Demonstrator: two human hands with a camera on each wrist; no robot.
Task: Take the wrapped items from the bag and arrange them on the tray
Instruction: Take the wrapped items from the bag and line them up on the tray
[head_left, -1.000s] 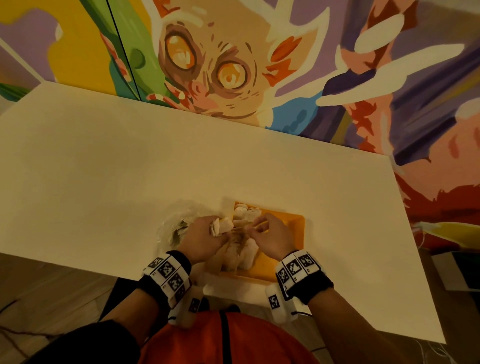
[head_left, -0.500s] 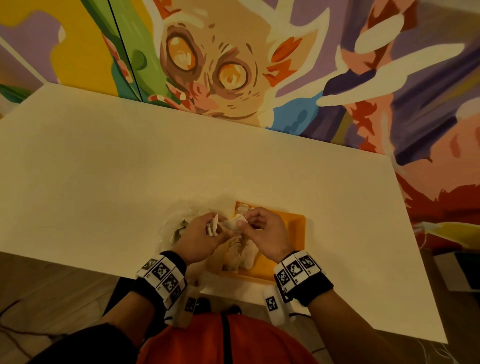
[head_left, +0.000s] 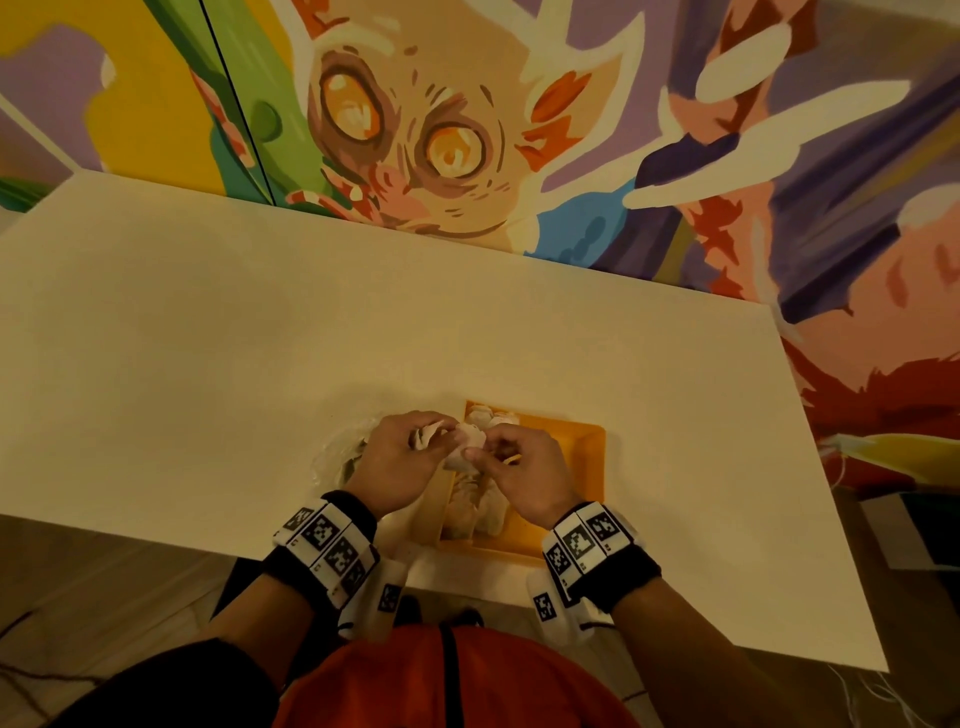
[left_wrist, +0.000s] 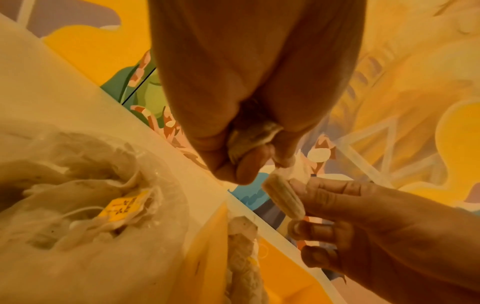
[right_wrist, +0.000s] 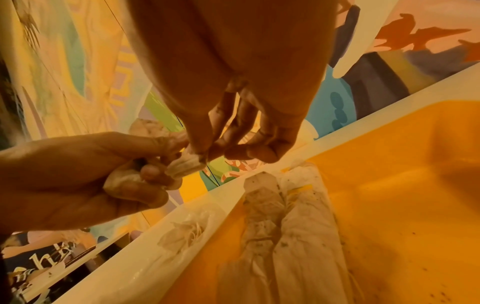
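Note:
Both hands meet above the far left corner of the orange tray (head_left: 576, 467). My left hand (head_left: 431, 440) grips a small white wrapped item (right_wrist: 122, 181) in its curled fingers. A second wrapped item (left_wrist: 283, 197) sticks out from that hand toward the right. My right hand (head_left: 485, 453) pinches its end (right_wrist: 185, 164) between thumb and fingertips. Several wrapped items (right_wrist: 285, 236) lie side by side along the tray's left part. The clear plastic bag (left_wrist: 85, 205) lies crumpled on the table left of the tray, with more wrapped items and a yellow tag (left_wrist: 122, 207) inside.
The white table (head_left: 260, 338) stretches wide to the left, right and back. The tray sits close to its near edge (head_left: 156, 535). A painted wall (head_left: 467, 130) stands behind the table. The right part of the tray (right_wrist: 402, 174) is bare orange.
My right hand has moved left from over the tray to meet my left hand and pinched the wrapped item there. My left hand has stayed near the bag's edge.

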